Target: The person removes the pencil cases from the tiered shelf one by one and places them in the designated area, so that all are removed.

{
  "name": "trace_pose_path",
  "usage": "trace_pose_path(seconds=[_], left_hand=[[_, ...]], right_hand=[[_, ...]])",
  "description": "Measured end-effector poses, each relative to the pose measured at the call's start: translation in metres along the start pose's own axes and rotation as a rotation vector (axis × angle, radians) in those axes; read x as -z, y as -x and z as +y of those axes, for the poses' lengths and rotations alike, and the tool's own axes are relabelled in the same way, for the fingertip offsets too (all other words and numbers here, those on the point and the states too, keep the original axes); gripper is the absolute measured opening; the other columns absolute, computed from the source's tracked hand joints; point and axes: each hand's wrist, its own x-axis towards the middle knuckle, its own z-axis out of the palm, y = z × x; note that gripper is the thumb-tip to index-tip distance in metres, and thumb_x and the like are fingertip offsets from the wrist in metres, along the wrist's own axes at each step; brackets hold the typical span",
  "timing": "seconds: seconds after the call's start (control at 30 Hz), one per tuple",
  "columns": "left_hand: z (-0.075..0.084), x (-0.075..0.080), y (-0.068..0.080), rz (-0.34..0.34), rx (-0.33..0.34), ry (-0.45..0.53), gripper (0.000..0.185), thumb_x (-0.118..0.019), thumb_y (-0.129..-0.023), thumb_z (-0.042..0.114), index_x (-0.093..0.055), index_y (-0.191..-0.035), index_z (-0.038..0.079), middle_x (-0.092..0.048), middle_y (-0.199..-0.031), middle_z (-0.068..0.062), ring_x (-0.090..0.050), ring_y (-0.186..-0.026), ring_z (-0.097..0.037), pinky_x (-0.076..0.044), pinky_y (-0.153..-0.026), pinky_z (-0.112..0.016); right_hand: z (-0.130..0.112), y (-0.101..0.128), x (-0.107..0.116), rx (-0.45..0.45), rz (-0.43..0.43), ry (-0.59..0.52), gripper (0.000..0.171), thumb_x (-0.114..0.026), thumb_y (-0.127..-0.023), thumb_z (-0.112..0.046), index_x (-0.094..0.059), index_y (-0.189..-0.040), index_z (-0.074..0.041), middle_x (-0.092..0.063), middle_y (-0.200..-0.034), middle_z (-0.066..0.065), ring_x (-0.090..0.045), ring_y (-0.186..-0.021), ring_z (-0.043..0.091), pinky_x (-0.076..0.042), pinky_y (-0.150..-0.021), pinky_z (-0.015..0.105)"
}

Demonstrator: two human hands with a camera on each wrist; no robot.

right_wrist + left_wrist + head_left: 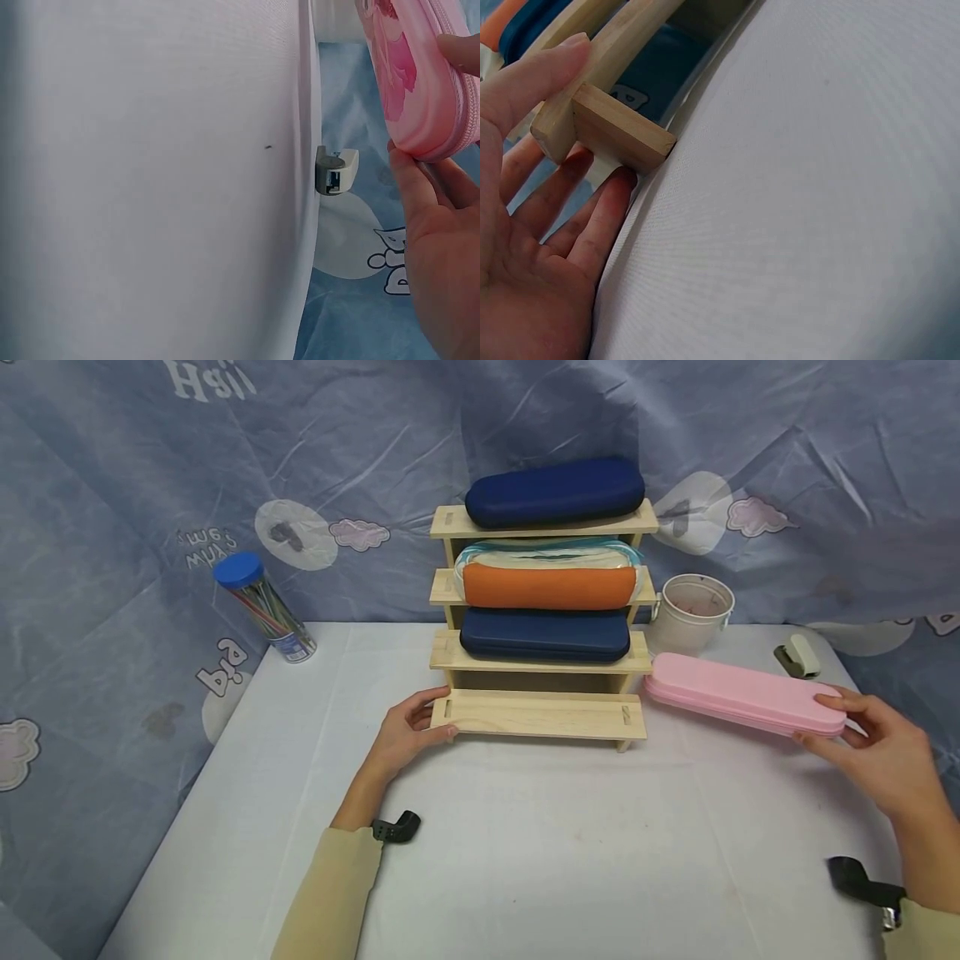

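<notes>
A stepped wooden rack (pixel 540 714) with several tiers stands at the back middle of the white table. My left hand (pixel 408 731) holds the left end of its lowest tier; in the left wrist view the thumb lies on the board and the fingertips are at its end and leg. My right hand (pixel 881 743) grips the right end of a pink zipped pencil case (pixel 742 693), thumb on one face and fingers on the other. The case's left end is beside the rack. On the upper tiers lie a dark blue case (pixel 555 493), an orange-and-white pouch (pixel 549 585) and a navy case (pixel 545 635).
Behind the pink case stands a white bucket (pixel 690 610), with a small white-and-dark stapler-like item (pixel 798 656) to the right. A blue-lidded jar (pixel 266 606) of thin sticks is at the back left. Blue patterned cloth (pixel 360 460) hangs behind the table.
</notes>
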Motion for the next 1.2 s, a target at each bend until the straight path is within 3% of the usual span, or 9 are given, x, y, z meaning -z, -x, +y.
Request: trace_pose_path(seconds=[0.4, 0.57, 0.7, 0.93, 1.2], left_hand=[[0.000, 0.001, 0.000, -0.002, -0.002, 0.004, 0.064, -0.086, -0.074, 0.021, -0.060, -0.131, 0.023, -0.061, -0.121, -0.008, -0.064, -0.103, -0.024, -0.052, -0.084, -0.032], [-0.001, 0.001, -0.001, -0.002, 0.010, 0.004, 0.064, -0.086, -0.074, 0.019, -0.059, -0.132, 0.022, -0.061, -0.121, -0.009, -0.063, -0.103, -0.025, -0.052, -0.084, -0.032], [0.003, 0.000, 0.000, -0.005, 0.023, 0.009, 0.064, -0.085, -0.075, 0.016, -0.058, -0.133, 0.020, -0.060, -0.123, -0.010, -0.063, -0.104, -0.025, -0.051, -0.085, -0.031], [0.000, 0.000, -0.001, -0.001, 0.013, 0.006, 0.064, -0.086, -0.073, 0.021, -0.060, -0.131, 0.022, -0.060, -0.122, -0.009, -0.063, -0.104, -0.024, -0.052, -0.085, -0.032], [0.001, 0.001, 0.000, 0.000, 0.025, 0.001, 0.065, -0.086, -0.074, 0.019, -0.059, -0.132, 0.020, -0.060, -0.123, -0.009, -0.063, -0.105, -0.024, -0.052, -0.085, -0.030]], right_hand=[[0.007, -0.007, -0.002, -0.061, -0.023, 0.023, 0.064, -0.079, -0.081, -0.011, -0.052, -0.138, -0.008, -0.036, -0.150, -0.005, -0.041, -0.121, 0.000, -0.034, -0.086, 0.004], [0.007, -0.009, -0.003, -0.078, -0.036, 0.047, 0.063, -0.080, -0.080, -0.017, -0.053, -0.137, -0.007, -0.038, -0.149, 0.001, -0.043, -0.109, -0.008, -0.035, -0.084, 0.003], [0.007, -0.012, -0.004, -0.116, -0.056, 0.077, 0.066, -0.079, -0.081, -0.024, -0.051, -0.139, -0.008, -0.034, -0.152, 0.004, -0.045, -0.113, -0.003, -0.035, -0.084, 0.003], [0.017, -0.016, -0.003, -0.117, -0.087, 0.044, 0.068, -0.081, -0.079, -0.027, -0.052, -0.138, -0.012, -0.035, -0.150, -0.005, -0.044, -0.099, -0.014, -0.037, -0.076, 0.001], [0.029, -0.021, -0.005, -0.116, -0.143, 0.092, 0.075, -0.079, -0.080, -0.035, -0.046, -0.143, -0.011, -0.030, -0.152, -0.011, -0.043, -0.114, -0.009, -0.037, -0.076, 0.001]])
